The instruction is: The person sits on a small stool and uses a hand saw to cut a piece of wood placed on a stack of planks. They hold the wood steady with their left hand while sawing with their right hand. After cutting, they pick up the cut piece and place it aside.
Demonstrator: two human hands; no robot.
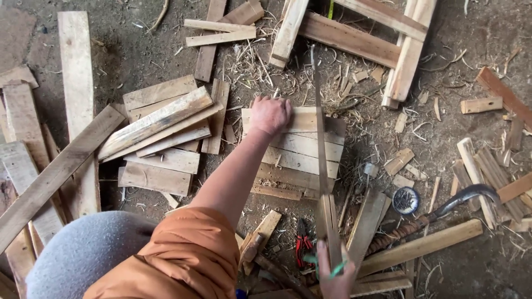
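My left hand (pixel 270 113) presses flat on the boards (pixel 296 145); my right hand (pixel 334 274) grips the saw (pixel 320 144), running lengthwise away from me.

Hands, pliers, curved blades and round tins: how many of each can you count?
Hands: 2 (left hand flat on the stacked boards, right hand gripping a long wooden strip)
Red-handled pliers: 1
Curved blade: 1
Round tin: 1
Total: 5

Right hand (pixel 334 277) cut off by bottom edge; grip unclear.
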